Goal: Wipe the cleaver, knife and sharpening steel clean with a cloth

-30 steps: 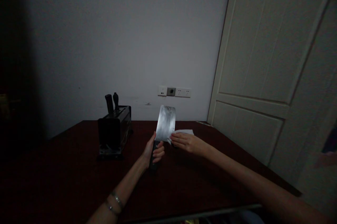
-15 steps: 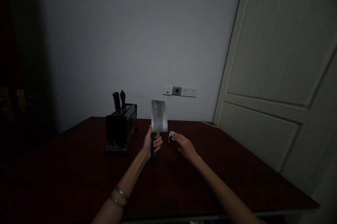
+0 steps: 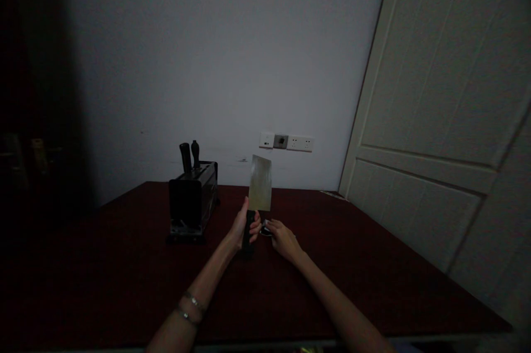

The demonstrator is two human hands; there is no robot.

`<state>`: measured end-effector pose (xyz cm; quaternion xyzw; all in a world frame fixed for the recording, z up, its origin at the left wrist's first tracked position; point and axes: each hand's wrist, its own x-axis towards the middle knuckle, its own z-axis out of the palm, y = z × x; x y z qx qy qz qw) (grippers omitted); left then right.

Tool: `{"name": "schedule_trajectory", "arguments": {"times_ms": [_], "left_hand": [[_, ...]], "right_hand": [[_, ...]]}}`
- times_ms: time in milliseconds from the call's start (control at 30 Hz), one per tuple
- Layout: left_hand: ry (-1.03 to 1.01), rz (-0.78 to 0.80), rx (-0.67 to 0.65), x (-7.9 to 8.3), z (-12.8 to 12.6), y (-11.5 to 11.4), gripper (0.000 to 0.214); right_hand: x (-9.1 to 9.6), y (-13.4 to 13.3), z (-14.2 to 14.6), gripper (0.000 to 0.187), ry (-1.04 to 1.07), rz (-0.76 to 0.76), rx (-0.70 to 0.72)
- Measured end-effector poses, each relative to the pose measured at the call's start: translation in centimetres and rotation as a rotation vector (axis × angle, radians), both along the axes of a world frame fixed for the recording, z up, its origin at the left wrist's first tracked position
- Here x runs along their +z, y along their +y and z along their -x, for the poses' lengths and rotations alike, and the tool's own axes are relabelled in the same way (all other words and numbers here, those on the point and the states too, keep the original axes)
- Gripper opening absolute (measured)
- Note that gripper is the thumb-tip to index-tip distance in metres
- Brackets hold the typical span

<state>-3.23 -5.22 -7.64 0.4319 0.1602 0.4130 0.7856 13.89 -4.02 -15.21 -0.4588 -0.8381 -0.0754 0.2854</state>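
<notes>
My left hand (image 3: 245, 227) is wrapped round the dark handle of a cleaver (image 3: 260, 183), whose broad steel blade stands upright above the dark red table (image 3: 124, 264). My right hand (image 3: 280, 238) sits just right of the handle, fingers curled on a small white cloth or tissue (image 3: 265, 229) that mostly hides under them. Two thin bracelets circle my left wrist.
A black knife block (image 3: 191, 200) with two dark handles sticking up stands left of the cleaver, near the wall. Wall sockets (image 3: 286, 142) sit behind the blade. A cream door (image 3: 440, 120) fills the right side. The room is dim.
The cleaver blade has tilted slightly right and turned its face. My right hand drew in close to the handle, and the white cloth is bunched small under its fingers.
</notes>
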Motion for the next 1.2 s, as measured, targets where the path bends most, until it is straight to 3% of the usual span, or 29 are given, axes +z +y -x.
{"name": "schedule_trajectory", "arguments": {"times_ms": [100, 333, 467, 733, 967, 1200], "left_hand": [[0.029, -0.003, 0.038, -0.1, 0.0, 0.0, 0.060], [0.067, -0.035, 0.088, -0.3, -0.1, 0.0, 0.058], [0.083, -0.047, 0.114, -0.5, -0.2, 0.2, 0.058], [0.179, -0.062, 0.218, -0.3, -0.4, -0.3, 0.060], [0.262, -0.140, 0.364, -0.4, -0.8, -0.5, 0.061], [0.266, -0.141, 0.464, -0.4, -0.9, -0.5, 0.060]], "right_hand": [[-0.1, -0.2, -0.2, 0.045, 0.040, 0.042, -0.027], [0.4, -0.7, -0.6, 0.046, 0.015, 0.088, -0.033], [0.8, -0.9, -0.5, 0.035, 0.131, 0.067, -0.030], [2.1, -0.9, -1.1, 0.041, 0.422, 0.097, -0.131], [5.4, -5.4, 1.5, 0.058, 0.691, 0.203, -0.138], [6.5, -8.7, 4.4, 0.061, 0.531, 0.176, -0.243]]}}
